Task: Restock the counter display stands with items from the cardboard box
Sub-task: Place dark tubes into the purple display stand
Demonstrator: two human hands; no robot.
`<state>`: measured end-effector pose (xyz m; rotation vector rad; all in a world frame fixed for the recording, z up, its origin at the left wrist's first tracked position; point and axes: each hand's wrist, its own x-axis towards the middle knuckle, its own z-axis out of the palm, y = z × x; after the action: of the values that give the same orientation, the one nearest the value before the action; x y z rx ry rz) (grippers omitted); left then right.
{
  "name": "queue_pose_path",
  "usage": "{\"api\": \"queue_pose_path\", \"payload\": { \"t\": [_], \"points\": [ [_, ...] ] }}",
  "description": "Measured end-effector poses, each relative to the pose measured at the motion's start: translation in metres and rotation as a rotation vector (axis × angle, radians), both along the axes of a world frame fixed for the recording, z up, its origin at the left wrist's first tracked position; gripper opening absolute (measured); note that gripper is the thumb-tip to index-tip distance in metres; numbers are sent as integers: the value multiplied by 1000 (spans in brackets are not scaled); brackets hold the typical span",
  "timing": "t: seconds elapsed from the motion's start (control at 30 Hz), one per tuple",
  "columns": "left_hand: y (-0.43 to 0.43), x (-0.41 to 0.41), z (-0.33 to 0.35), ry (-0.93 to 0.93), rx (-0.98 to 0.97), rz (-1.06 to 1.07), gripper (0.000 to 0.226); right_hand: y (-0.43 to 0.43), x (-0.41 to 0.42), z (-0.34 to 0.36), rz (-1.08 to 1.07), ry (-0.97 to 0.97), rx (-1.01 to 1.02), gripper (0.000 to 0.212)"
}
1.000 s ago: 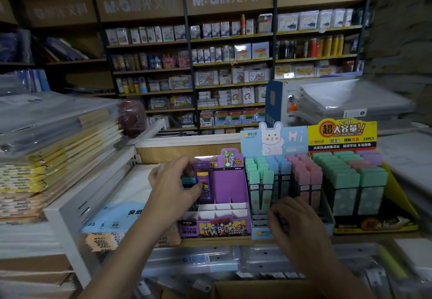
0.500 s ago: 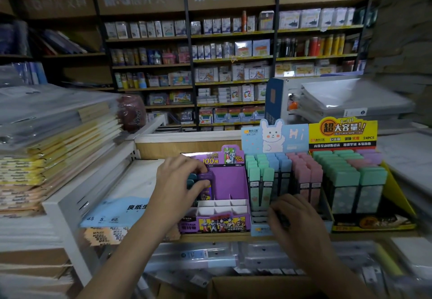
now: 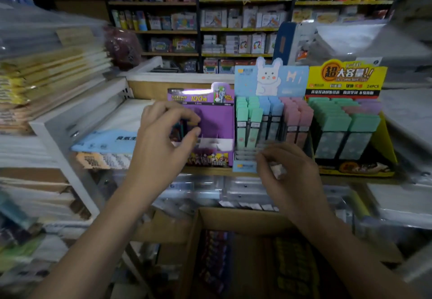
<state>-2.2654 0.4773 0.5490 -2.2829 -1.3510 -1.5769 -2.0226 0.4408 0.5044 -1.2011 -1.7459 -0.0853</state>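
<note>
A purple display stand (image 3: 217,121) sits on the counter shelf, its white dividers mostly bare. My left hand (image 3: 161,135) is at the stand's left slot, thumb and forefinger curled round a small purple pack (image 3: 184,125) standing there. Beside it are a blue bunny stand (image 3: 268,81) with green, blue and pink packs and a yellow stand (image 3: 346,76) with mint cases. In front of the blue stand's base, my right hand (image 3: 289,172) curls its fingers on a small pale item (image 3: 278,170), blurred. The open cardboard box (image 3: 233,215) lies below, holding dark packs (image 3: 215,254).
Stacked wrapped paper goods (image 3: 53,69) and a white rack (image 3: 60,121) crowd the left. Clear plastic packets (image 3: 233,189) lie under the counter shelf. A machine with a blue side (image 3: 284,41) stands behind the stands, before the stocked wall shelves (image 3: 233,27).
The view has tilted down, bringing the cardboard box into sight. My left hand has lowered the purple pack into the stand's left slot. My right hand has curled at the blue stand's base.
</note>
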Motion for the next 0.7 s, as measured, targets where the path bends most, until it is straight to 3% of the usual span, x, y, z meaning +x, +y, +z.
{"api": "queue_pose_path", "payload": {
  "t": [0.13, 0.27, 0.4, 0.53, 0.7],
  "points": [
    [-36, 15, -51, -41, -93, -96, 16, -31, 2, -33, 149, 112, -152, 19],
    [-63, 33, -140, -70, -530, -111, 31, -39, -1, -116, 188, 211, -631, 8],
    [-75, 54, -219, -90, -963, -60, 36, -32, -1, -204, 151, 133, -980, 8],
    [-81, 67, -264, -167, -1409, 147, 45, -26, -3, -241, 91, 111, -1029, 7],
    [-86, 70, -280, -395, -1513, 267, 42, 0, -2, -249, 192, 113, -899, 11]
  ]
}}
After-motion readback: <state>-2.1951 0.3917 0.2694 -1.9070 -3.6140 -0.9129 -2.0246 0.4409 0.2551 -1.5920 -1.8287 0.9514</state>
